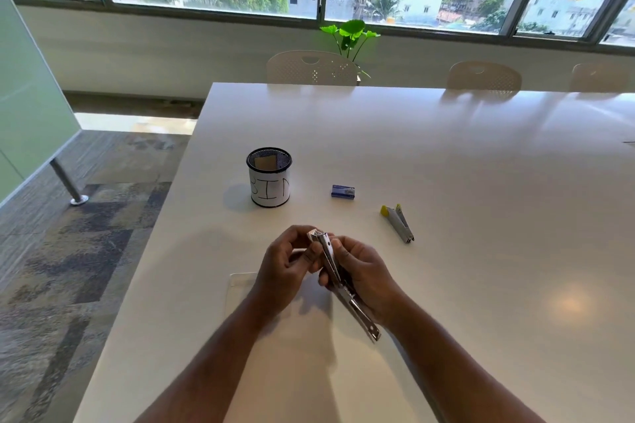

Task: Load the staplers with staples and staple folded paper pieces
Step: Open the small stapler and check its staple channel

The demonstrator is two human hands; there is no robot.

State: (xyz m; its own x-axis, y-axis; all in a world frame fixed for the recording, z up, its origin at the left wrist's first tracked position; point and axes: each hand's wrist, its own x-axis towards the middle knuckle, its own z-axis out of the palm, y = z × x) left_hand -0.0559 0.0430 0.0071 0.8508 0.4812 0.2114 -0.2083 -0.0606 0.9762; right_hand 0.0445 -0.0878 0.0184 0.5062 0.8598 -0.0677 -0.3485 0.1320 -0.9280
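Above the white table (446,165) my right hand (364,276) grips a metal stapler (347,292) that is swung open, one end pointing up and away, the other toward me. My left hand (287,266) pinches a small folded piece of paper (314,234) at the stapler's upper end. A second stapler (398,223), silver with yellow parts, lies on the table to the right of my hands. A small blue staple box (343,191) lies further back. A sheet of white paper (244,282) lies flat under my left wrist, mostly hidden.
A black mesh cup (269,177) with a white label marked BIN stands at the back left, something tan inside it. The table's left edge runs close to my left arm. Chairs (312,67) line the far side, a green plant (350,36) behind them.
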